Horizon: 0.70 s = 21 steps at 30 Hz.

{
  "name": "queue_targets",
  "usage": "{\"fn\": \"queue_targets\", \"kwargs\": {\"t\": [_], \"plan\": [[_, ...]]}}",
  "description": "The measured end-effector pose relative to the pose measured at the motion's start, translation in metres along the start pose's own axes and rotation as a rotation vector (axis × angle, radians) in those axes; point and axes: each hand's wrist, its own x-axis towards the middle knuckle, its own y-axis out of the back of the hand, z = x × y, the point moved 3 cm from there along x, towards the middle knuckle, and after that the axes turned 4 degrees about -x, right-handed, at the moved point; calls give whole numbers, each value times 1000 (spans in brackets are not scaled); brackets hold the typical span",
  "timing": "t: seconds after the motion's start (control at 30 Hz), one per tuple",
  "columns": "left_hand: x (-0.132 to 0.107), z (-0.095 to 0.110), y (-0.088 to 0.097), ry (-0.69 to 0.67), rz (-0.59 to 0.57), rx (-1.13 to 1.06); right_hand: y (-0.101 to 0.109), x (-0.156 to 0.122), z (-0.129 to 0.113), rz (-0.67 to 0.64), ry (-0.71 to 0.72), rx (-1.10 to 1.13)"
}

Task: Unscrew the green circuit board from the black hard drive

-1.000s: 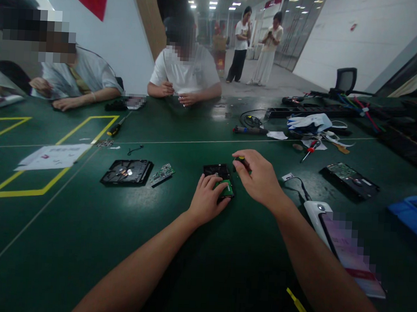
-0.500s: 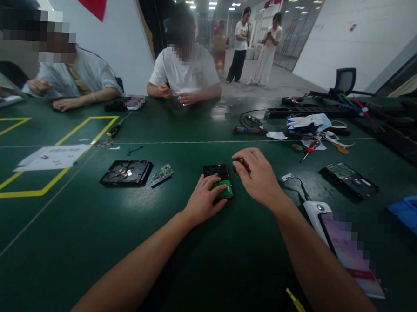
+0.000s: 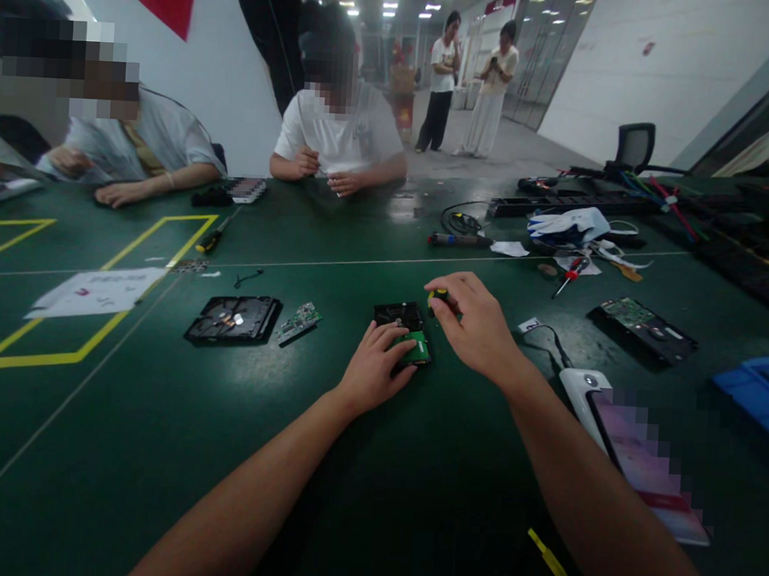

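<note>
"What was the biggest thing in front of you?"

"The dark green tabletop [image 3: 234,452], which carried everything else. At the right lay a white-framed screen [image 3: 639,460] with a cord running from its top, and beyond it, at the edge of view, a blue tray [image 3: 759,389]."

"And the hands?"

"Both were out over the middle. The right hand [image 3: 466,322] was raised a little, thumb and forefinger brought together in a pinch, the other fingers curled loosely behind. The left hand [image 3: 375,365] lay lower and flatter, fingers slightly spread and gently bent."

"What was under the left one?"

"A hard drive [image 3: 397,314], flat on the tabletop straight ahead. The fingertips rested on it and covered part of its face, while the thumb reached toward its near edge."

"Anything similar around it?"

"A shallow black case [image 3: 232,319] lay well to the left, and a second hard drive [image 3: 644,329] well to the right, past the right forearm."

"Smaller pieces?"

"A green board [image 3: 416,348] showed on the near half of the drive, beside the left fingers. A loose circuit board [image 3: 300,320] sat next to the black case."

"And what did the right hand pinch?"

"A small yellow-and-black tool [image 3: 436,297], just beside the drive's far right corner. I couldn't tell whether its lower end touched anything."
</note>
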Motion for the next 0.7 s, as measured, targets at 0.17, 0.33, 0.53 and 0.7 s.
{"fn": "queue_targets", "kwargs": {"t": [0.17,0.33,0.53,0.7], "plan": [[1,1,0,2,-11,-6,0,1,1,-26,27,-7],[0,0,0,4,-10,-3,-1,1,2,-6,-8,-24],[0,0,0,5,-3,2,-2,1,4,44,-28,-76],[0,1,1,6,-2,0,-2,-1,6,55,-57,-42]]}}
